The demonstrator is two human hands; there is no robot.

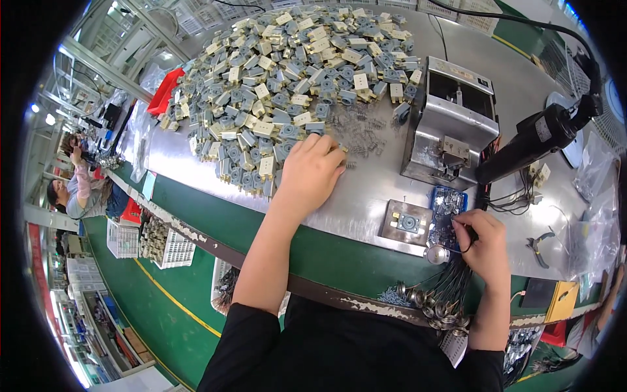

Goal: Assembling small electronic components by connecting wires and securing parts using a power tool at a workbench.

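My left hand [313, 171] is at the near right edge of a big heap of grey-and-cream plastic housings [287, 85]. Its fingers are bent and drawn together, and the tips hide whatever they hold. Small coil springs [359, 130] lie scattered just beyond it. My right hand [482, 245] pinches at the edge of a blue tray [449, 208] of small metal parts; I cannot make out what is between the fingertips. Beside it, a round metal disc [437, 255] has a black cable running under the hand. A grey part sits in a square metal fixture [406, 224] left of the tray.
A metal bench machine [450, 124] stands behind the tray, with a black cylinder on an arm [539, 140] to its right. Black cables with metal discs [444, 304] hang at the table's near edge. Pliers [539, 248] and plastic bags [594, 228] lie right; a red bin [165, 91] stands left.
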